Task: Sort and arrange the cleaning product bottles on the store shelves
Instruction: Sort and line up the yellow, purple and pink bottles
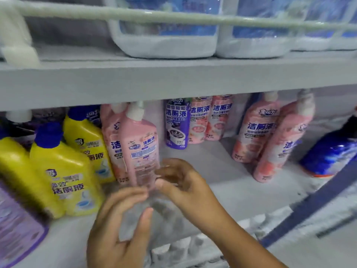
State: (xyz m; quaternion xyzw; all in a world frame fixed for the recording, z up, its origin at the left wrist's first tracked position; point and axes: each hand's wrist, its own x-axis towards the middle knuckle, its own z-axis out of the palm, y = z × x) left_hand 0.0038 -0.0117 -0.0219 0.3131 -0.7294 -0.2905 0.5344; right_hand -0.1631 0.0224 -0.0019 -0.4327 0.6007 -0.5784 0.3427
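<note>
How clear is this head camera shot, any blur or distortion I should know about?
Head view: soft all over, with motion blur heaviest on the left hand and right hand in front of the pink bottle; the upper shelf edge bows from the wide-angle lens; lighting is even, no hard shadows; large label characters read, small print does not.

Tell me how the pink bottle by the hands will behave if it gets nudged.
The pink bottle is tall and narrow, so it probably tips easily. Its glossy plastic may slip under the fingers. It looks full, so likely fairly heavy.
</note>
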